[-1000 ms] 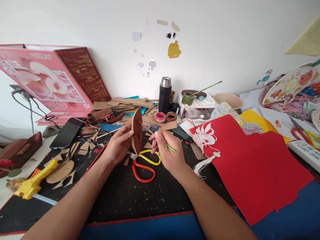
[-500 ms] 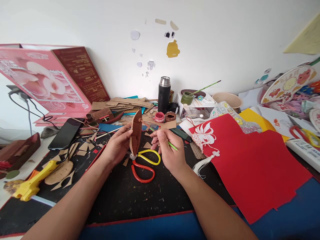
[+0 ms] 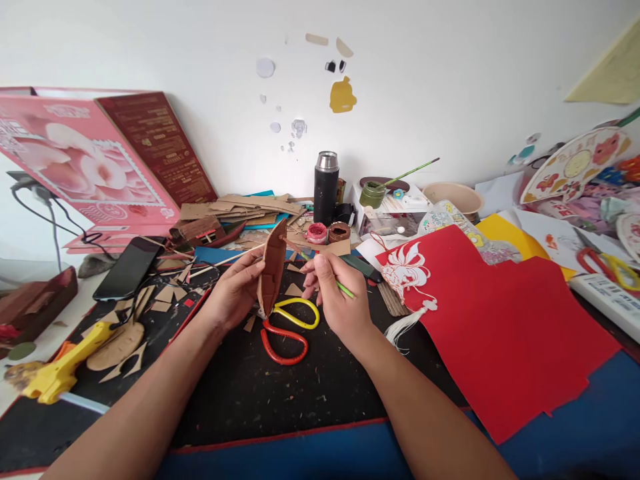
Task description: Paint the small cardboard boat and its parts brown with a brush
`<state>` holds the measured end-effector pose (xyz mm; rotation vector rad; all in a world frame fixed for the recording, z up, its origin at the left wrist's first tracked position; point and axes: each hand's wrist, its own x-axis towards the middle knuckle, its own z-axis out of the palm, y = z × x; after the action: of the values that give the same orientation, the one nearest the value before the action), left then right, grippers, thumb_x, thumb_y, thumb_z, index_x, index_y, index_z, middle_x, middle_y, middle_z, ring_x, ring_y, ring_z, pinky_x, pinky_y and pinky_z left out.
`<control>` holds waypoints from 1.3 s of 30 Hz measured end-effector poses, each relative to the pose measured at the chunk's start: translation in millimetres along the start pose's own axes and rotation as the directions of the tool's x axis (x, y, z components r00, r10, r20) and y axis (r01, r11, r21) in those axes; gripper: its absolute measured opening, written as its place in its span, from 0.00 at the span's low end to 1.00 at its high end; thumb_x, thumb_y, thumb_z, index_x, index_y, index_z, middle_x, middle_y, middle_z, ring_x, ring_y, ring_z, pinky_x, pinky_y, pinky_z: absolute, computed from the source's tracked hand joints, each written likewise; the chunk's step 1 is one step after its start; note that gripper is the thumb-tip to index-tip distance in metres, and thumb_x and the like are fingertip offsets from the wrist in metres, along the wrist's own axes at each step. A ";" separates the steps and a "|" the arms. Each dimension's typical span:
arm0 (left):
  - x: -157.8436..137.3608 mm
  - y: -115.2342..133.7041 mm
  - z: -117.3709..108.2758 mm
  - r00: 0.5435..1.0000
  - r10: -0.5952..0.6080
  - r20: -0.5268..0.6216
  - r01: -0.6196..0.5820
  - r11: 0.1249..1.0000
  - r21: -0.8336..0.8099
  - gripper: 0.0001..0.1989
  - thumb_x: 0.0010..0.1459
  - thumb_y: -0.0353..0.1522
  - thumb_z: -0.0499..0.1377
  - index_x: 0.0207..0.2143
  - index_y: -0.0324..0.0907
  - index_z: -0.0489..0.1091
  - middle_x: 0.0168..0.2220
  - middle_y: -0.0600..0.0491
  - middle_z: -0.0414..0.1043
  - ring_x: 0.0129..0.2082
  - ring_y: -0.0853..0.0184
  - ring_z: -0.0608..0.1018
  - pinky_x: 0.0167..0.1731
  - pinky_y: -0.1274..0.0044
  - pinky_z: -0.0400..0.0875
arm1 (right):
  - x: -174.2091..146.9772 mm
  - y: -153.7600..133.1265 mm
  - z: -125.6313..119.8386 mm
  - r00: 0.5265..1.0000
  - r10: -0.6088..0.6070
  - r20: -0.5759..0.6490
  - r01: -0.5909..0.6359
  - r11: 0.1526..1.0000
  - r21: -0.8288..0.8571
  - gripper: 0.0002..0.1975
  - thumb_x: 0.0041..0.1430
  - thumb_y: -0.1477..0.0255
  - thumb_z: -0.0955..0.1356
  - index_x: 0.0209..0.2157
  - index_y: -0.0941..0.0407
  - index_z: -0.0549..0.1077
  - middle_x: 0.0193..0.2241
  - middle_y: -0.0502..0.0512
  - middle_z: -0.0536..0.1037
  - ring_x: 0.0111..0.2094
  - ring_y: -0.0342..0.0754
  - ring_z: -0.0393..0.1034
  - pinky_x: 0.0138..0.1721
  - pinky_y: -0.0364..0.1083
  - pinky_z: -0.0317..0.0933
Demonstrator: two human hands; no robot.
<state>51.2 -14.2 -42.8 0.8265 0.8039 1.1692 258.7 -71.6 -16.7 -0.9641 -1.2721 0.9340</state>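
My left hand (image 3: pixel 240 290) is closed on a small brown cardboard boat hull (image 3: pixel 273 263), held up on end with its painted side toward my right hand. My right hand (image 3: pixel 340 293) pinches a green-handled paintbrush (image 3: pixel 345 289), its tip pointing left toward the hull's upper edge; whether the tip touches it I cannot tell. Scissors (image 3: pixel 285 345) with one red and one yellow handle lie below the hull, their blades hidden behind it and my left hand. Beyond, an open jar of brown paint (image 3: pixel 339 232) stands beside a jar of red paint (image 3: pixel 317 233).
A black thermos (image 3: pixel 326 190) stands behind the jars. Cardboard scraps (image 3: pixel 235 208), a phone (image 3: pixel 131 268) and a yellow glue gun (image 3: pixel 70 363) lie leftward. A red paper sheet (image 3: pixel 505 320) covers the right. A green paint jar (image 3: pixel 373 195) holds another brush.
The view has shifted slightly. The hull has tilted a little in my left hand, and the brush stays beside it in my right hand.
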 end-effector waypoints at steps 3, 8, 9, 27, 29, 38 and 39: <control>1.3 0.5 -2.2 1.000 -0.007 -0.012 0.007 1.000 0.001 0.20 0.53 0.34 0.77 0.49 0.43 0.83 0.47 0.47 0.87 0.42 0.57 0.86 0.41 0.71 0.79 | -0.6 0.7 0.4 0.999 0.016 0.029 -0.017 1.000 0.018 0.28 0.76 0.45 0.65 0.36 0.54 0.78 0.26 0.50 0.76 0.23 0.43 0.77 0.21 0.41 0.64; 3.1 1.4 -5.7 1.000 -0.001 -0.016 0.001 1.000 -0.007 0.20 0.54 0.34 0.77 0.49 0.41 0.83 0.47 0.45 0.87 0.43 0.56 0.86 0.43 0.70 0.79 | -1.9 2.1 1.8 0.998 0.016 0.060 -0.017 1.000 0.020 0.28 0.77 0.46 0.64 0.35 0.54 0.77 0.23 0.48 0.75 0.21 0.42 0.76 0.21 0.41 0.63; 3.2 1.5 -5.9 1.000 0.003 -0.018 -0.004 1.000 -0.011 0.20 0.54 0.34 0.77 0.49 0.41 0.83 0.47 0.45 0.87 0.44 0.56 0.86 0.44 0.70 0.79 | -2.2 2.0 2.2 0.998 0.016 0.062 -0.018 1.000 0.025 0.28 0.77 0.46 0.64 0.35 0.54 0.77 0.23 0.48 0.75 0.20 0.42 0.75 0.21 0.41 0.63; 12.4 5.0 -12.3 0.979 0.095 -0.180 -0.104 0.994 -0.040 0.14 0.59 0.33 0.72 0.47 0.41 0.82 0.41 0.51 0.85 0.36 0.64 0.83 0.37 0.75 0.80 | -4.7 1.9 5.8 0.980 0.078 0.185 -0.103 0.986 0.132 0.33 0.72 0.40 0.66 0.28 0.54 0.76 0.14 0.45 0.68 0.14 0.42 0.68 0.19 0.42 0.62; 13.8 5.9 -13.0 0.970 0.102 -0.219 -0.115 0.992 -0.048 0.11 0.60 0.32 0.71 0.45 0.42 0.82 0.40 0.51 0.85 0.35 0.64 0.83 0.36 0.75 0.80 | -5.2 1.9 5.3 0.979 0.085 0.186 -0.110 0.986 0.126 0.34 0.72 0.40 0.65 0.27 0.55 0.76 0.14 0.44 0.67 0.14 0.42 0.68 0.19 0.41 0.61; 15.3 7.4 -14.5 0.953 0.082 -0.292 -0.105 0.992 -0.063 0.09 0.62 0.32 0.68 0.45 0.42 0.82 0.39 0.51 0.84 0.35 0.64 0.83 0.35 0.75 0.80 | -3.7 0.1 7.2 0.984 0.083 0.156 -0.113 0.974 0.196 0.34 0.70 0.40 0.67 0.27 0.55 0.77 0.14 0.45 0.68 0.14 0.42 0.68 0.18 0.40 0.62; 15.3 7.3 -14.9 0.954 0.088 -0.286 -0.108 0.993 -0.054 0.09 0.61 0.32 0.68 0.45 0.42 0.82 0.39 0.51 0.84 0.36 0.63 0.83 0.35 0.74 0.80 | -3.6 0.2 7.6 0.984 0.087 0.157 -0.118 0.973 0.201 0.34 0.70 0.40 0.68 0.26 0.55 0.77 0.14 0.45 0.68 0.14 0.42 0.68 0.18 0.40 0.62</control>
<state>38.1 4.0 -45.1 0.6546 0.9590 1.4179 250.9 -74.5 -17.7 -0.8126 -1.2263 1.2133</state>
